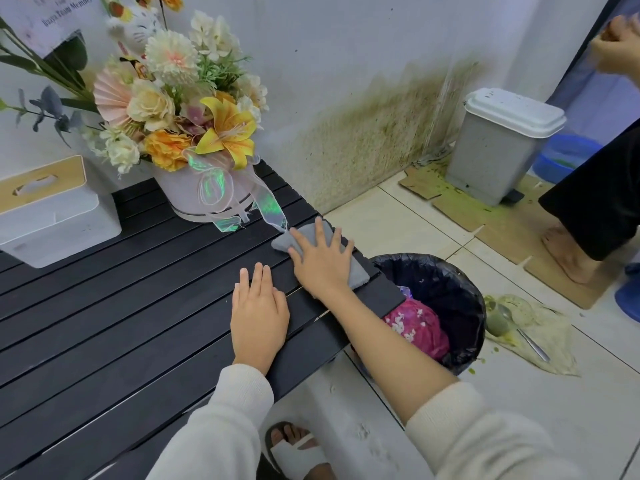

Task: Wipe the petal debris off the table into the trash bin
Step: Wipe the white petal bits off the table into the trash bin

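My left hand (259,317) lies flat on the black slatted table (104,323), fingers straight, holding nothing — I judge it steadies me. My right hand (320,259) presses, fingers spread, on the grey folded cloth (358,273) at the table's right edge, its long axis running along that edge, just above the black-lined round trash bin (450,282) — placed to catch debris. I see no petals.

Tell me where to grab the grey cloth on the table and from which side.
Grip the grey cloth at its near-right corner, which lies flat by the black slatted table's end edge, next to the trash bin. Come from above on the bin side: the right hand presses flat over its middle, and the flower box crowds the far end.
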The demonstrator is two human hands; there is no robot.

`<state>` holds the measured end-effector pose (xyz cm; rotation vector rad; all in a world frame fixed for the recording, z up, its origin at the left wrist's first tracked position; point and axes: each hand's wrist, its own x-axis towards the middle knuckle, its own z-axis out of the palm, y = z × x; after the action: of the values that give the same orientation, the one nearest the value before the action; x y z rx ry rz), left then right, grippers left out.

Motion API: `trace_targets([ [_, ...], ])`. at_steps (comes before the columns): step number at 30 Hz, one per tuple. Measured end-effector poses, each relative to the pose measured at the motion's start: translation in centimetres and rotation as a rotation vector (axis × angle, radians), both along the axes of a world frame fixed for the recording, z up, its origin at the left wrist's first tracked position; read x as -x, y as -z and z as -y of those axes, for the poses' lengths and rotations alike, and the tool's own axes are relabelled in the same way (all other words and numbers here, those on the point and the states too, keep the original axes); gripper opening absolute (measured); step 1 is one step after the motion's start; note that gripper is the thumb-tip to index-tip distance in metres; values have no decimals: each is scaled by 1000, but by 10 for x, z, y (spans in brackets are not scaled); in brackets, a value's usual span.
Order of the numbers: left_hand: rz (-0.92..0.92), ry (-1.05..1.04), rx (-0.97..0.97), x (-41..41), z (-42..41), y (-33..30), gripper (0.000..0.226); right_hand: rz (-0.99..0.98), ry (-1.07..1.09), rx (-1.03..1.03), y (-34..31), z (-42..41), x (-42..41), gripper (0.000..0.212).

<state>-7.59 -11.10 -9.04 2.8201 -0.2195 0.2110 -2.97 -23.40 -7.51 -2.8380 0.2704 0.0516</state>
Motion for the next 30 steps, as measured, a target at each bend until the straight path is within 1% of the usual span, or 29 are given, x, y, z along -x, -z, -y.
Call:
trace_targets([
  [3, 4, 8, -2, -1, -2, 1, 62, -26, 67, -27, -4, 5, -5, 48],
  [8, 12, 19, 27, 0, -1, 3, 59, 63, 260, -94, 1, 44, 46, 45],
  [11, 14, 23, 72, 1, -3, 4, 54, 102, 397, -233, -3, 73, 71, 42],
  [12, 4, 17, 119, 1, -4, 3, 50, 126, 445, -288, -7, 78, 77, 41],
  [13, -15, 15, 209, 1, -7, 1, 46, 162, 481, -323, -12, 80, 81, 41],
  [15, -59, -35, 500, 1, -12, -10, 42, 278, 491, -354, -23, 72, 89, 42],
  [16, -51, -101, 626, 2, -18, -16, 41, 358, 464, -367, -32, 61, 89, 43],
  [17, -20, -190, 702, 2, -24, -22, 40, 431, 416, -375, -39, 47, 85, 44],
  [19, 49, -386, 749, 0, -45, -25, 41, 480, 274, -391, -49, 8, 69, 45],
  [21, 95, -522, 781, -2, -70, -25, 44, 419, 124, -391, -51, -46, 47, 46],
  [23, 140, -604, 789, 0, -92, -27, 45, 329, -77, -359, -41, -106, 37, 49],
  [25, 139, -634, 777, 6, -105, -28, 43, 154, -342, -205, -21, -152, 38, 48],
  [26, 122, -627, 763, 8, -108, -26, 42, 76, -430, -113, -9, -162, 38, 47],
  [27, 105, -594, 748, 11, -110, -25, 42, 50, -469, -77, 1, -165, 37, 45],
  [29, 76, -499, 699, 11, -112, -19, 43, 79, -432, -109, 5, -159, 29, 43],
  [30, 56, -459, 644, 9, -113, -15, 43, 75, -419, -106, 5, -155, 24, 44],
])
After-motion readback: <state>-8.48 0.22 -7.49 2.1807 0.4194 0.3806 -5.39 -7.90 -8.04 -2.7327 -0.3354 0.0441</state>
